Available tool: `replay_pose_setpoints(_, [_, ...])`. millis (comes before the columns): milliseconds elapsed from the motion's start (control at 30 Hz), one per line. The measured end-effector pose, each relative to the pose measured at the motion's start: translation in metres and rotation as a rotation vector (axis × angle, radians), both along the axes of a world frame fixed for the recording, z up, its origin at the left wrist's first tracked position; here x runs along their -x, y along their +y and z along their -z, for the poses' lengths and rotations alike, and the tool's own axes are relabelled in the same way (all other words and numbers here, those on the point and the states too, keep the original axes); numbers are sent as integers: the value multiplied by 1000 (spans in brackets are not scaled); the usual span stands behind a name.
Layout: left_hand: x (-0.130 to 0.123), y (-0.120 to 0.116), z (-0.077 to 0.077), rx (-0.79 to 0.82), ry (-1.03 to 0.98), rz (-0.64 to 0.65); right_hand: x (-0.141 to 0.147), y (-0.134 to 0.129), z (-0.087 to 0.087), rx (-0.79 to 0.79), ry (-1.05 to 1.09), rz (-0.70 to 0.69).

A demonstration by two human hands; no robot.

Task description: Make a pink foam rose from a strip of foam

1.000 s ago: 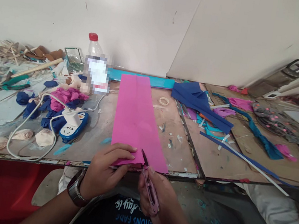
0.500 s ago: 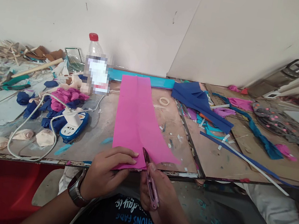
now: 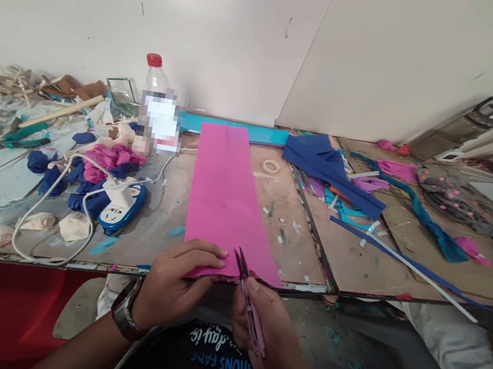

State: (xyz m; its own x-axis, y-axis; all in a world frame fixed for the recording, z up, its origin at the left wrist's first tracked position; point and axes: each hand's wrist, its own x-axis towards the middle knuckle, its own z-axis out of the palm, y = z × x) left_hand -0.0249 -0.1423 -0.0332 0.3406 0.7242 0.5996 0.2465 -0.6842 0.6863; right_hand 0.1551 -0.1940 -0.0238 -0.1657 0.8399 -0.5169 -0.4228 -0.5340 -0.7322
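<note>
Pink sheet [image 3: 229,200] lies lengthwise on the surface [image 3: 304,260] in the head view, running from the near edge towards a light blue strip [image 3: 264,136] at the back. Its right side flares outward near the person. The left hand [image 3: 176,280] is at the near end of the sheet: its fingers [image 3: 210,257] are bent over the top, with the thumb at the table edge, so the grip is narrow and closed on the sheet's near margin. The right hand [image 3: 263,323] has its fingers wrapped around small pink-handled snips [image 3: 250,314]. The blades are slightly parted and point away from the person, over the near part of the sheet, just to the right of the left fingertips. Whether the blades touch the sheet, I cannot tell. Most of the sheet extends beyond both hands, and its near right corner lies to the right of the blades.

Left of the sheet are a blue and white power strip [image 3: 121,211] with a white cable, a bunch of crumpled pink material [image 3: 108,163] among dark blue pieces, and a clear bottle with a red cap [image 3: 154,60], partly pixelated. Right of the sheet lie a pale ring [image 3: 271,166] and, farther off, folded dark blue material [image 3: 329,170]. A metal watch [image 3: 128,314] sits on the left wrist.
</note>
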Motion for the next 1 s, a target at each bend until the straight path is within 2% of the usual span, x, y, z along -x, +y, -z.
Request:
replay_pose_setpoints(333, [0, -1, -2, -16, -18, 77, 1, 7, 0, 86, 8, -8])
replay_pose_setpoints(567, [1, 0, 0, -52, -46, 166, 5, 11, -4, 166, -44, 92])
replay_pose_setpoints(833, [1, 0, 0, -47, -52, 218, 7, 13, -5, 62, -4, 74])
replay_pose_setpoints(1000, [4, -1, -1, -14, -51, 257, 7, 14, -3, 80, 2, 99])
